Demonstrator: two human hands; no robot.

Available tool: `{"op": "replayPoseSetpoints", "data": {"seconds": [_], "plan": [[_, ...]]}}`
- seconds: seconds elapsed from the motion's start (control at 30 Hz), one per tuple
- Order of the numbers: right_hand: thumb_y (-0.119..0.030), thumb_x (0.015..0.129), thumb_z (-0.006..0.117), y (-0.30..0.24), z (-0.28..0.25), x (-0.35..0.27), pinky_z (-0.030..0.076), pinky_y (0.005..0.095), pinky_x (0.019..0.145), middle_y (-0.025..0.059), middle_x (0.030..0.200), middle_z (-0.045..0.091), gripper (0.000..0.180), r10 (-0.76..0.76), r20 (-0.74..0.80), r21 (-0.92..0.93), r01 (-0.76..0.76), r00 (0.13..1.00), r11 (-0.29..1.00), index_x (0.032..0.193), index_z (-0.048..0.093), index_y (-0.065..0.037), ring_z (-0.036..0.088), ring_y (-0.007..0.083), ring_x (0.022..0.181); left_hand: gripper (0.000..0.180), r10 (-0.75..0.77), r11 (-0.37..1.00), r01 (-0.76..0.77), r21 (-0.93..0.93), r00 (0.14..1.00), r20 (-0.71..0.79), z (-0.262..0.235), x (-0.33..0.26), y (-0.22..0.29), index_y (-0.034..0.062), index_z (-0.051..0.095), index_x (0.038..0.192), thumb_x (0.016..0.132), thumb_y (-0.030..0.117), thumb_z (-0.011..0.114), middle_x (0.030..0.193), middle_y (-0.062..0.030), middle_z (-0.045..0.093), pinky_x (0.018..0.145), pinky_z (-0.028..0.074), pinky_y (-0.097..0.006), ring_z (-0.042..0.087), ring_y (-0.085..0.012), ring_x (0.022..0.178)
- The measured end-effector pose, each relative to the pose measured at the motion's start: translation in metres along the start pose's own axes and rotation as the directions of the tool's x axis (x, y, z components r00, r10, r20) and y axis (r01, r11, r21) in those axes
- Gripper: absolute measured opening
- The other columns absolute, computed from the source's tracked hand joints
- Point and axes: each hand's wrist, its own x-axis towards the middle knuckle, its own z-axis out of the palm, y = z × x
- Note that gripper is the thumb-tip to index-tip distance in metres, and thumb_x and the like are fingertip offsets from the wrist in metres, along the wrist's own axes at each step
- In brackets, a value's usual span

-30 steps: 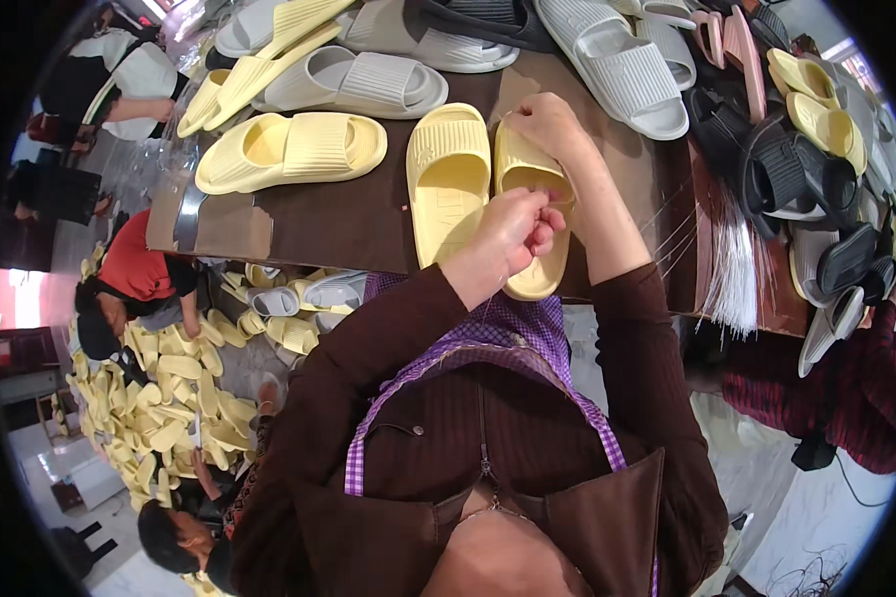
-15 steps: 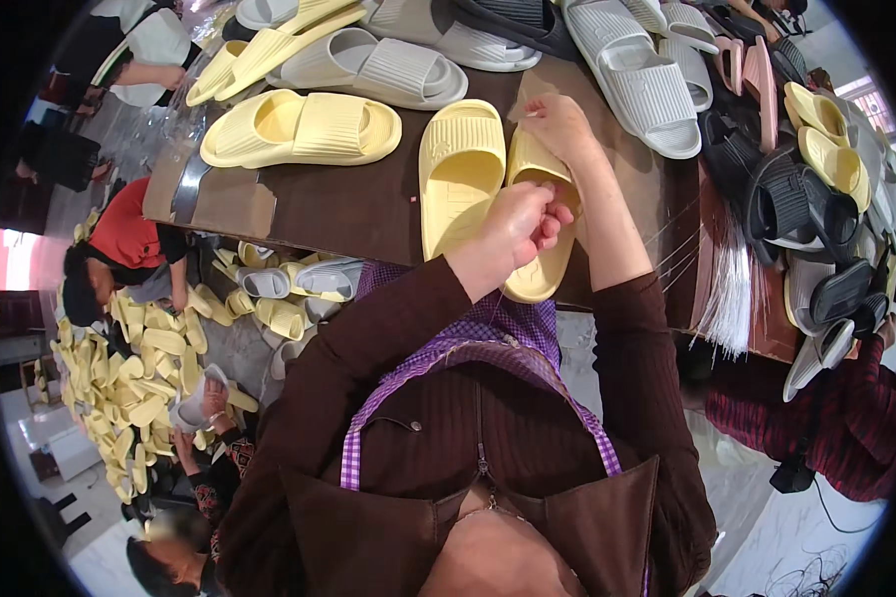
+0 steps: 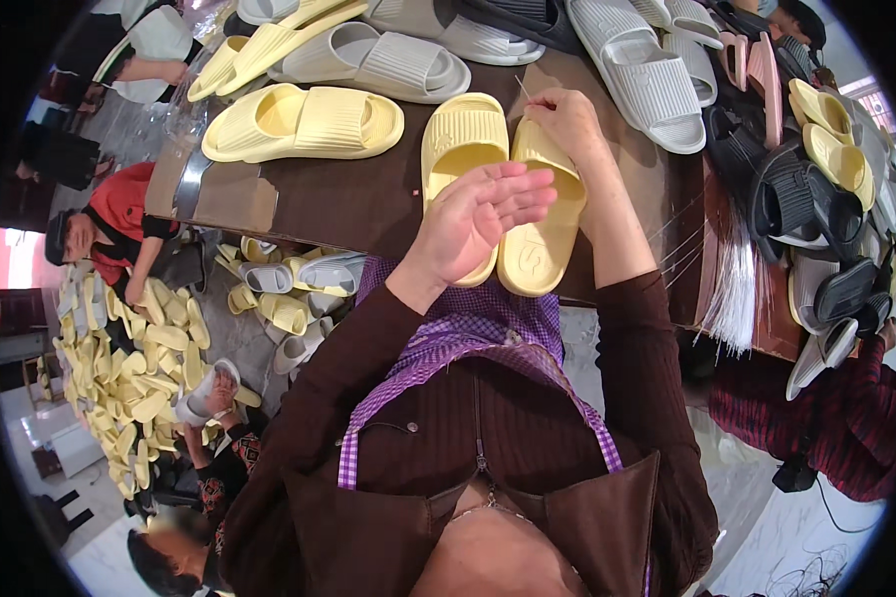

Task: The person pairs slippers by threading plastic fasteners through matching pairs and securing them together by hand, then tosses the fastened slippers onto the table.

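Note:
Two yellow ribbed slide slippers stand side by side at the table's front edge. My left hand point(image 3: 478, 221), fingers stretched out and palm turned up, is raised over the left slipper point(image 3: 465, 121) and hides part of it. At the strap of the right slipper point(image 3: 536, 261), my right hand point(image 3: 565, 121) pinches a thin pale strand point(image 3: 523, 88) whose end sticks up past the fingertips. Where the strand's other end runs is hidden. A bundle of white strands point(image 3: 729, 298) hangs over the table edge to the right of my right forearm.
Another yellow slipper point(image 3: 304, 124) lies sideways at left on the brown table point(image 3: 338, 204). Grey slippers point(image 3: 408, 68) fill the back, and black ones point(image 3: 796, 199) crowd the right. Beyond a yellow slipper heap point(image 3: 144, 388) at left, a person in red point(image 3: 119, 219) bends over.
My left hand has come away from the right slipper, moved slightly left and opened. My right hand stays near the strap, now with the strand showing upright. The person in red has turned and shifted.

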Motion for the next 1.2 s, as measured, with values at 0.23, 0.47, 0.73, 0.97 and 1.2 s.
{"op": "replayPoseSetpoints", "data": {"seconds": [0.23, 0.47, 0.73, 0.97, 1.2], "plan": [[-0.016, 0.075, 0.062, -0.002, -0.002, -0.003, 0.049, 0.0366, 0.076, 0.0167, 0.084, 0.066, 0.018, -0.056, -0.006, -0.051, 0.055, 0.998, 0.997, 0.087, 0.068, -0.004, 0.063, 0.0306, 0.083, 0.022, 0.072, 0.956, -0.034, 0.293, 0.99, -0.122, -0.035, -0.005, -0.002, -0.0009, 0.05, 0.101, 0.095, 0.018, 0.042, 0.083, -0.0146, 0.062, 0.052, 0.047, -0.028, 0.061, -0.0188, 0.066], [-0.014, 0.077, 0.059, 0.001, -0.006, -0.01, 0.048, 0.0391, 0.077, 0.0175, 0.087, 0.065, 0.018, -0.03, -0.042, -0.098, 0.025, 0.999, 0.995, 0.089, 0.067, -0.003, 0.062, 0.0326, 0.085, 0.024, -0.018, 0.922, 0.113, 0.371, 0.968, -0.251, -0.031, -0.049, 0.007, 0.0, 0.054, 0.093, 0.094, 0.022, 0.045, 0.07, -0.0083, 0.058, 0.037, 0.035, -0.024, 0.053, -0.0131, 0.052], [-0.012, 0.075, 0.062, 0.0, -0.006, -0.008, 0.048, 0.0352, 0.072, 0.0174, 0.082, 0.065, 0.018, -0.081, -0.083, -0.111, 0.072, 0.993, 0.991, 0.089, 0.067, -0.003, 0.064, 0.0301, 0.08, 0.022, -0.29, 0.889, 0.394, 0.234, 0.879, -0.379, -0.039, -0.051, 0.03, 0.001, 0.052, 0.087, 0.092, 0.021, 0.045, 0.069, -0.0071, 0.056, 0.034, 0.03, -0.024, 0.048, -0.0128, 0.048], [-0.012, 0.076, 0.062, 0.001, -0.007, -0.009, 0.048, 0.0342, 0.072, 0.0168, 0.082, 0.065, 0.018, -0.101, -0.065, -0.075, 0.096, 0.993, 0.993, 0.091, 0.066, -0.002, 0.064, 0.0288, 0.08, 0.022, -0.296, 0.911, 0.386, 0.149, 0.86, -0.417, -0.037, -0.041, 0.026, 0.0013, 0.052, 0.087, 0.091, 0.022, 0.046, 0.069, -0.0077, 0.056, 0.038, 0.033, -0.024, 0.05, -0.0136, 0.051], [-0.014, 0.076, 0.063, -0.002, -0.002, 0.008, 0.049, 0.0304, 0.067, 0.0117, 0.078, 0.067, 0.019, -0.133, 0.033, 0.13, 0.127, 0.991, 0.983, 0.09, 0.067, -0.001, 0.063, 0.0208, 0.071, 0.017, -0.157, 0.84, 0.317, 0.44, 0.918, -0.363, -0.034, 0.033, 0.025, 0.0049, 0.051, 0.086, 0.091, 0.018, 0.042, 0.068, -0.004, 0.055, 0.036, 0.033, -0.023, 0.046, -0.0098, 0.046]]}}
